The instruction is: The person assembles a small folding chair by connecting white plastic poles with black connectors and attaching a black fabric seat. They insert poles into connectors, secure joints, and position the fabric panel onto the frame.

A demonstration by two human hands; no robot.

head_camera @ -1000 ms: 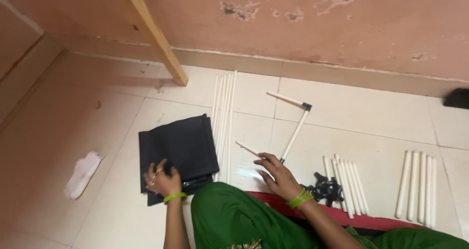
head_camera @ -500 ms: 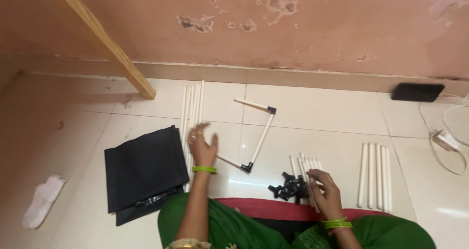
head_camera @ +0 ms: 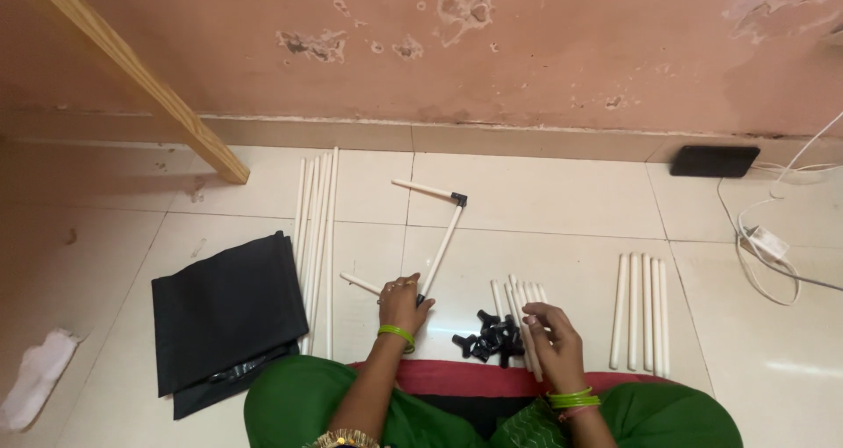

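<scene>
My left hand (head_camera: pixel 402 302) rests on the near corner of a partly joined frame of white tubes (head_camera: pixel 442 244) held by black corner connectors, gripping it at the joint. My right hand (head_camera: pixel 550 343) lies over a short bundle of white tubes (head_camera: pixel 520 297), its fingers curled on them, beside a small pile of black connectors (head_camera: pixel 488 336). Both wrists wear green bangles. My green garment and a red mat edge fill the bottom of the view.
Several long white tubes (head_camera: pixel 317 233) lie left of the frame. Folded black fabric (head_camera: pixel 226 316) lies further left. Another set of white tubes (head_camera: pixel 642 307) sits at right. A wooden plank (head_camera: pixel 140 79) leans on the pink wall; a black device (head_camera: pixel 713 161) and white cable (head_camera: pixel 773 237) lie far right.
My left hand moved from the black fabric to the long tubes, then onto the frame's near corner. My right hand left the frame and settled on the short tubes by the connectors.
</scene>
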